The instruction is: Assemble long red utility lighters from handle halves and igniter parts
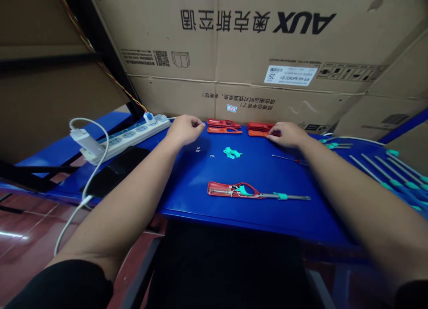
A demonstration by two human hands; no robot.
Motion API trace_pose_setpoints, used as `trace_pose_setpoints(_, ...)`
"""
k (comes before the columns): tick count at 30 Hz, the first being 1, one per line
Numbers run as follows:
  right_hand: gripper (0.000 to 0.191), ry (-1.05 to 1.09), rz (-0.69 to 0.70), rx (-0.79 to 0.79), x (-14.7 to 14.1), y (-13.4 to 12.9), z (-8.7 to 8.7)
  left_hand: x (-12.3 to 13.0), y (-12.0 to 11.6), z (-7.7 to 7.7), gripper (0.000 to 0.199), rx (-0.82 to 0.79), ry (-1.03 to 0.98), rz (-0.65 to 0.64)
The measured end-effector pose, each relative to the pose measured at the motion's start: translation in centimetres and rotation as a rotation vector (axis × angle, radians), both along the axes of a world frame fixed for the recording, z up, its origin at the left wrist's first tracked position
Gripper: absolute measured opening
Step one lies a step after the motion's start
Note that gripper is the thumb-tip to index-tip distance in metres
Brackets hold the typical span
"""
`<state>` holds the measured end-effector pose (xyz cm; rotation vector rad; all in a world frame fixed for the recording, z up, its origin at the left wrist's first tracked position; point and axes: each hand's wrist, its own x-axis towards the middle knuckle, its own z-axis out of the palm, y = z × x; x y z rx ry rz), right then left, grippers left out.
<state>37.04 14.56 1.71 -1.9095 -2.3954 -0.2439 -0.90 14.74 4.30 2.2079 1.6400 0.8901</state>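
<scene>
1. Near edge of the blue desk [294,215]: long red plastic tool [227,189] with a thin metal rod, lying flat. Likely light and stiff, best held by the red body.
2. Just past it: small teal plastic piece [232,153], bumpy in shape.
3. Left grip [185,129]: open wide, holding nothing, just beside smooth red plastic shells [224,129].
4. Right grip [287,134]: open wide, holding nothing, at the end of more red shells [259,129].
5. Farthest: big cardboard box [267,41], behind the desk.
</scene>
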Motion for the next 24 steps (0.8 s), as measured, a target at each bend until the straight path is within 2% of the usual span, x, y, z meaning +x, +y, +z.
trace_pose_setpoints(5, 0.041, -0.028, -0.124, 0.091, 0.7, 0.7, 0.1, 0.0, 0.0, 0.0, 0.027, -0.028, 0.030, 0.004)
trace_pose_setpoints(13, 0.033, -0.025, -0.133, 0.099, 0.9, 1.4, -0.1, -0.2, 0.3, -0.1, 0.029, -0.003, 0.051, -0.037)
trace_pose_setpoints(15, 0.032, 0.004, -0.120, 0.109, 0.9, 1.4, -0.1, -0.1, 0.3, -0.3, 0.028, -0.011, 0.071, -0.108)
trace_pose_setpoints(21, 0.031, 0.187, -0.071, 0.163, 0.6, 0.7, 0.7, 1.2, -1.1, -0.4, 0.024, -0.032, 0.148, -0.466)
trace_pose_setpoints(24, 0.035, 0.336, -0.082, 0.197, -0.5, -0.4, 1.9, 2.1, -2.1, -0.1, 0.031, 0.076, 0.126, -0.490)
